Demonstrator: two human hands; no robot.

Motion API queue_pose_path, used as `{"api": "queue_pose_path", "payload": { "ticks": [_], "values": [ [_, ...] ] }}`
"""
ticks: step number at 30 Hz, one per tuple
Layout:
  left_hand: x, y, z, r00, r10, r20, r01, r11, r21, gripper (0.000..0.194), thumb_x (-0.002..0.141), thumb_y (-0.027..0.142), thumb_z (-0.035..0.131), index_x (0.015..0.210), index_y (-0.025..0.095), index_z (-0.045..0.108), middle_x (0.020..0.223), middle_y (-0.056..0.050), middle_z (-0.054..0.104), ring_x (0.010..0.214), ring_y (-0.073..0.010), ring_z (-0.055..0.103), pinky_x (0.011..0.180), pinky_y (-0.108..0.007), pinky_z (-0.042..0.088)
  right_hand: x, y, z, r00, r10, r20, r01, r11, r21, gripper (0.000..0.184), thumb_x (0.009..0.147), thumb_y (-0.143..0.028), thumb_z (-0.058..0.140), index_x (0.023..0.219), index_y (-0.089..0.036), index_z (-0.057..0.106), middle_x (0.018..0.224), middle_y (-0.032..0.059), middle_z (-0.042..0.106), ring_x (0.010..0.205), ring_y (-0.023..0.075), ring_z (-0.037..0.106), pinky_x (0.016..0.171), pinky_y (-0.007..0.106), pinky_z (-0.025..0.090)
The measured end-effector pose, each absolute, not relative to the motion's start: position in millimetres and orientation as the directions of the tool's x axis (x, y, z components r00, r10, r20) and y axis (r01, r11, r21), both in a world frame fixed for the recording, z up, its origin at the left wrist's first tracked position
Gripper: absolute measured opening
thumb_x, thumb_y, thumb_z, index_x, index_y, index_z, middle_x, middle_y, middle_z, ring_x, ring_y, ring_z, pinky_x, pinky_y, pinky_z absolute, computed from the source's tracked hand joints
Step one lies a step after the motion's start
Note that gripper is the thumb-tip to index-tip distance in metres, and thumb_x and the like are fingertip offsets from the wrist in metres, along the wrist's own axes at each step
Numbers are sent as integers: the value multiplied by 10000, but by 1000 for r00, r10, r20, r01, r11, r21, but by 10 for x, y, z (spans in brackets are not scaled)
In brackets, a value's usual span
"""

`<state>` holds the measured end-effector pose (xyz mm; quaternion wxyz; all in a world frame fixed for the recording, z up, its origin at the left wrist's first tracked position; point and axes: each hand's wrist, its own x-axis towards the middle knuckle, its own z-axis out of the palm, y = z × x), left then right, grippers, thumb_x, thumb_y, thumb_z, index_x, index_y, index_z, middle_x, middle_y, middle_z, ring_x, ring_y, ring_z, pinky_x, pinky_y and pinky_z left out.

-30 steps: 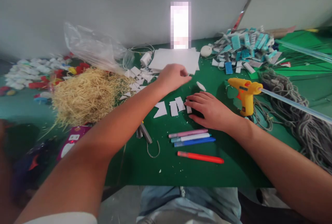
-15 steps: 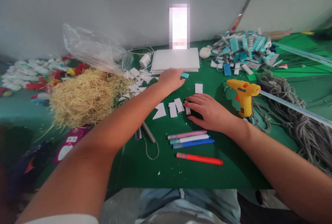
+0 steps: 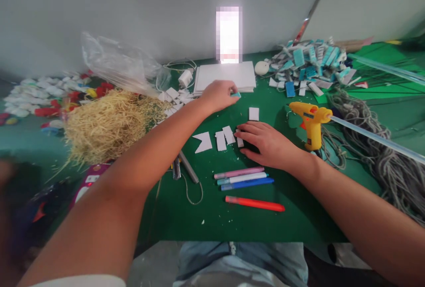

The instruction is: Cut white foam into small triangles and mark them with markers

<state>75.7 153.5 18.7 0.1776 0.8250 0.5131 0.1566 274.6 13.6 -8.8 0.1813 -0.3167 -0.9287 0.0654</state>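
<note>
My left hand point(image 3: 219, 95) is over the table's far middle, just in front of a stack of white boards point(image 3: 226, 74). Its thumb and fingers close on a small blue foam-like piece point(image 3: 236, 95), mostly hidden by the hand. Palm down on the green tabletop, my right hand point(image 3: 265, 141) has its fingers spread, the fingertips touching a small white piece point(image 3: 239, 140). To its left lie two white rectangles point(image 3: 220, 141) and a notched white piece point(image 3: 203, 142). A white square point(image 3: 254, 114) sits just beyond my right hand.
A yellow glue gun point(image 3: 310, 123) stands at right beside grey cord point(image 3: 375, 145). Several markers point(image 3: 245, 180) lie in front. Straw point(image 3: 106, 127) is heaped at left, near white scraps point(image 3: 175, 96). Blue and white pieces point(image 3: 308, 65) are piled at the back right. A bright blurred screen point(image 3: 229, 34) stands behind.
A white piece, tilted at first, now lies flat beyond my right hand. My left hand drew back left, then its fingers closed at the blue piece. My right hand stayed in place.
</note>
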Motion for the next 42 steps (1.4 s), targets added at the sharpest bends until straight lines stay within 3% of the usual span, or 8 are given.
{"api": "queue_pose_path", "payload": {
  "ticks": [4, 7, 12, 18, 24, 31, 38, 42],
  "values": [
    [618, 1384, 278, 250, 967, -50, 473, -77, 878, 142, 815, 307, 738, 861, 175, 766, 835, -45, 738, 698, -140, 614, 669, -263, 495, 2755, 132, -110, -727, 626, 282, 579, 779, -241, 382, 996, -240, 572, 1332, -137, 720, 1352, 199, 747, 1276, 344, 695, 1095, 580, 567],
    [496, 1204, 351, 232, 950, -208, 213, 159, 964, 183, 850, 339, 701, 792, 167, 717, 865, -71, 746, 596, -103, 532, 584, -256, 462, 2765, 132, -116, -724, 632, 277, 584, 775, -240, 370, 1000, -255, 569, 1326, -173, 724, 1358, 180, 748, 1271, 331, 696, 1107, 573, 553],
    [318, 771, 418, 214, 957, -197, 115, 175, 978, 250, 855, 370, 670, 993, 200, 792, 841, -36, 721, 593, -106, 517, 559, -244, 453, 2755, 130, -117, -724, 623, 297, 586, 782, -212, 369, 1001, -257, 577, 1314, -136, 732, 1353, 204, 754, 1259, 346, 706, 1112, 590, 543],
    [152, 331, 361, 162, 984, -70, 401, -1, 916, 361, 817, 431, 721, 1109, 223, 765, 887, -35, 741, 662, -145, 614, 606, -272, 521, 2713, 118, -133, -682, 663, 307, 624, 747, -229, 352, 1034, -212, 519, 1292, -183, 757, 1304, 182, 781, 1243, 328, 716, 1174, 633, 472],
    [14, 159, 297, 239, 969, -56, 551, -88, 830, 323, 795, 409, 716, 1054, 217, 701, 979, -60, 786, 689, -151, 621, 684, -287, 537, 2707, 102, -131, -659, 665, 351, 656, 737, -162, 381, 979, -173, 524, 1291, -162, 744, 1348, 187, 766, 1280, 333, 701, 1181, 633, 468],
    [-66, 198, 305, 314, 948, -60, 601, -149, 785, 266, 778, 429, 740, 955, 237, 790, 850, -22, 726, 688, -160, 622, 668, -280, 527, 2678, 97, -99, -739, 591, 324, 522, 806, -280, 460, 944, -193, 607, 1386, -201, 735, 1422, 148, 748, 1365, 344, 657, 1229, 679, 402],
    [-67, 206, 222, 276, 950, -146, 542, -29, 840, 317, 779, 384, 750, 1038, 216, 822, 776, -14, 732, 686, -161, 618, 630, -261, 488, 2692, 104, -100, -749, 579, 321, 528, 815, -237, 344, 1003, -225, 557, 1263, -193, 780, 1333, 129, 796, 1289, 329, 711, 1240, 683, 380],
    [96, 185, 197, 303, 949, -85, 561, -105, 821, 288, 824, 352, 728, 1065, 235, 833, 835, -14, 774, 709, -158, 635, 681, -261, 520, 2709, 113, -91, -737, 571, 361, 526, 820, -223, 316, 1028, -227, 531, 1205, -180, 788, 1267, 127, 820, 1230, 325, 741, 1248, 696, 355]
  ]
}}
